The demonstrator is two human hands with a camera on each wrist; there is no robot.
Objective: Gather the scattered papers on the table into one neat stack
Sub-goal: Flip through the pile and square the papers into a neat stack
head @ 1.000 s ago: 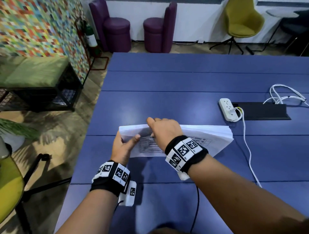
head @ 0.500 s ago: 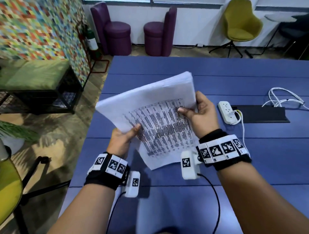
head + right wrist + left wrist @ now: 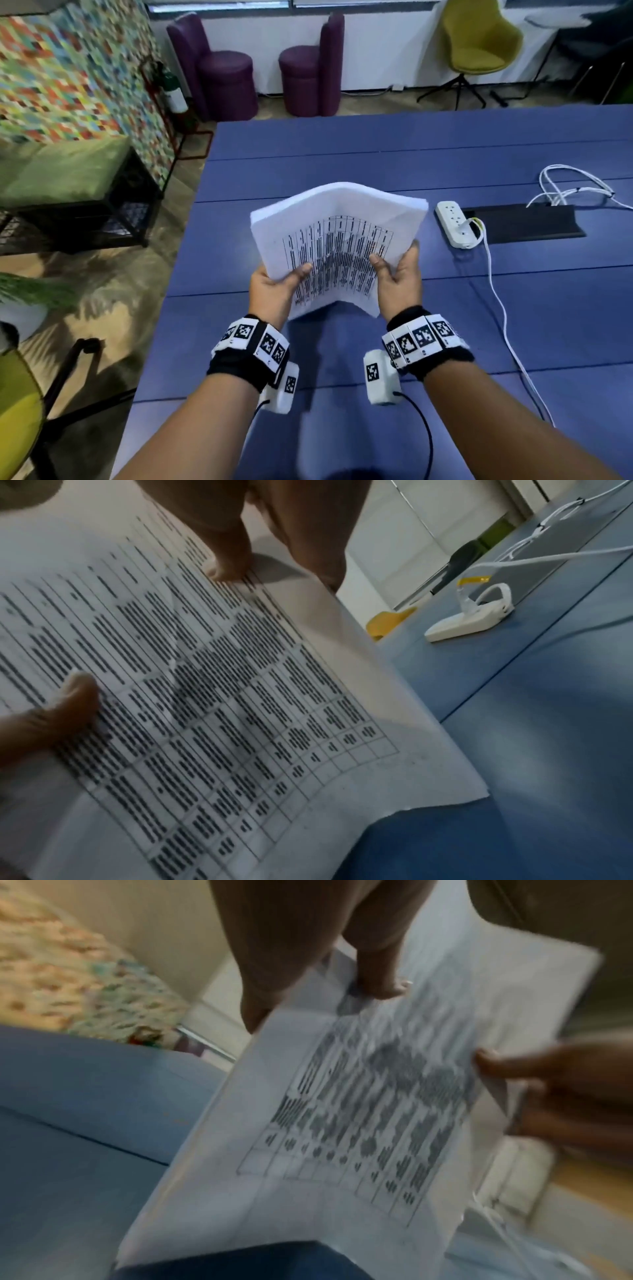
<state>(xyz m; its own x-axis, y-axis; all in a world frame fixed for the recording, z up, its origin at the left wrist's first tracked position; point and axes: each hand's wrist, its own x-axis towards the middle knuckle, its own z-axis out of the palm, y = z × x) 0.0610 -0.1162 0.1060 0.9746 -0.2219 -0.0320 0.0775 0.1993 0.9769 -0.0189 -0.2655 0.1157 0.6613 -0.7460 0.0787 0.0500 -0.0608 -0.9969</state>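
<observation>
I've got the paper stack (image 3: 337,236) up off the blue surface (image 3: 445,164), held in both hands above its near-middle. Top sheet faces me w/ a printed table of dark text rows; text too blurred to read. Stack bows upward along its middle, both sides drooping.

Left hand (image 3: 274,291) pinches the stack's left edge: thumb on the printed face, fingers curled under. Left wrist view confirms it, thumb tip (image 3: 383,988) pressed on the top sheet, rest of the fingers behind the paper. Right hand (image 3: 399,277) pinches the right edge the same way, thumb on top, fingers wrapped beneath; right wrist view shows the thumb (image 3: 229,566) flat on the print. Near bottom corner hangs free over the surface.

No loose sheets that I can see on the surface; all paper I can make out sits in the one stack. Sheet edges at the far side look roughly flush, can't tell exactly.

Right of the stack, apart from it: a white power strip (image 3: 454,224) lying on the surface, white cable (image 3: 496,298) plugged in and running toward me. Just beyond it a black tray (image 3: 534,226) recessed in the surface; white cable coil (image 3: 565,186) runs out of its far edge. Can't tell what else is inside.
</observation>
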